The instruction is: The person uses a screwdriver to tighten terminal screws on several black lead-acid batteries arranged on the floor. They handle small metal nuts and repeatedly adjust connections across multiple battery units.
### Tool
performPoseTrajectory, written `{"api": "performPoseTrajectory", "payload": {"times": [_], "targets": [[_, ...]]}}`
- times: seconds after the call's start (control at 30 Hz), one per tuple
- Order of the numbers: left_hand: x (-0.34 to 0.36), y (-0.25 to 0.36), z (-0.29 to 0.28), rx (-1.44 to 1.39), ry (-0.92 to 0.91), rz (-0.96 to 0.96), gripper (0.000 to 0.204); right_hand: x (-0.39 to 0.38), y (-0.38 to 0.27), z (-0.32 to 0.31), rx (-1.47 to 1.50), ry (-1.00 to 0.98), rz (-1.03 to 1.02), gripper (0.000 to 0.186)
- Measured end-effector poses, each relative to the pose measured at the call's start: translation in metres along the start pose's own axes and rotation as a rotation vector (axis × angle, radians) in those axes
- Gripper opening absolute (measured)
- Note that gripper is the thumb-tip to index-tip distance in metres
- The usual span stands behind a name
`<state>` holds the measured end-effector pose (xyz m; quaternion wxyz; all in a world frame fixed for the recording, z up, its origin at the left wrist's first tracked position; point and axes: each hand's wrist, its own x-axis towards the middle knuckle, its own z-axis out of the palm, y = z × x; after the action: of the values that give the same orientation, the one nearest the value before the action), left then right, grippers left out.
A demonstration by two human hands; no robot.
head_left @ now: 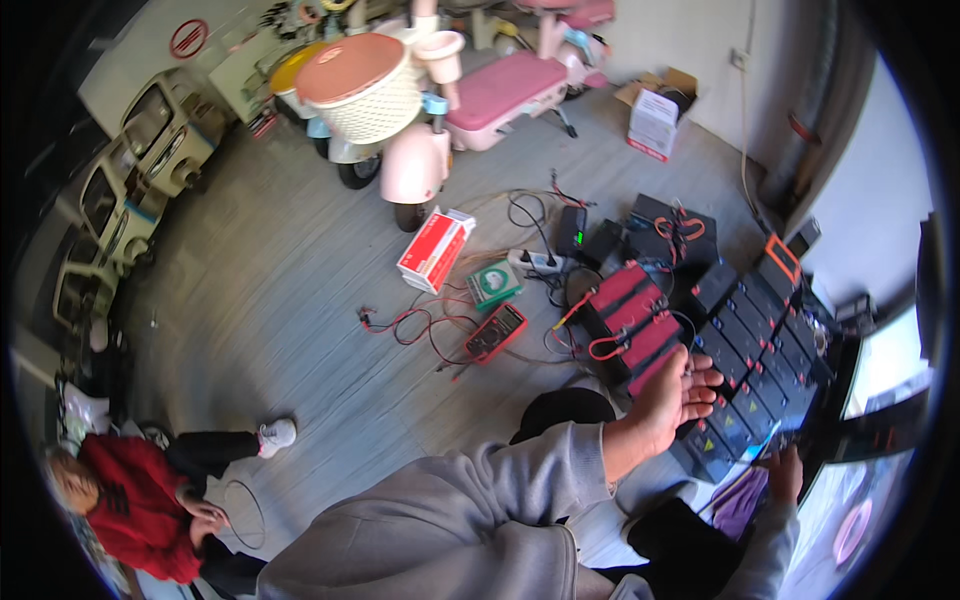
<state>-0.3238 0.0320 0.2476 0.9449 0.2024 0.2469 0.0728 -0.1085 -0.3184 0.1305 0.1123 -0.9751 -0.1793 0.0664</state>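
My left hand (660, 405) hovers over the near edge of a red-topped battery pack (630, 315) and beside a block of dark batteries (745, 350). Its fingers are apart and slightly curled, with nothing seen in them. At the lower right my right hand (787, 472) reaches down by the near side of the dark batteries, close to a purple cloth (738, 500). Its fingers are too small and blurred to make out. A thin light-blue strip (765, 440) lies just beside it. Orange and red wire loops cross the red-topped pack.
A red multimeter (497, 333) with leads, a green box (494, 284), a red-and-white box (437, 250), a power strip (536, 262) and a charger (572, 230) lie on the floor. Pink scooters (415, 165) stand behind. A person in red (140, 505) sits at lower left, holding a thin loop.
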Motion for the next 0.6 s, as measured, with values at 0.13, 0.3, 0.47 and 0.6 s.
{"api": "performPoseTrajectory", "payload": {"times": [0.13, 0.3, 0.47, 0.6], "targets": [[0.002, -0.007, 0.0, 0.011, 0.018, -0.009, 0.046, 0.001, 0.015, 0.007, 0.028, 0.03, 0.073, 0.028], [0.005, -0.009, -0.002, 0.038, 0.028, 0.01, 0.047, 0.002, 0.024, 0.017, 0.217, 0.091, -0.178, 0.024], [0.003, -0.009, 0.0, 0.042, 0.03, 0.012, 0.048, -0.004, 0.013, 0.008, 0.276, 0.093, -0.025, 0.028], [0.004, -0.009, 0.0, 0.047, 0.041, 0.009, 0.048, -0.01, 0.002, 0.001, 0.275, 0.046, -0.199, 0.031]]}}
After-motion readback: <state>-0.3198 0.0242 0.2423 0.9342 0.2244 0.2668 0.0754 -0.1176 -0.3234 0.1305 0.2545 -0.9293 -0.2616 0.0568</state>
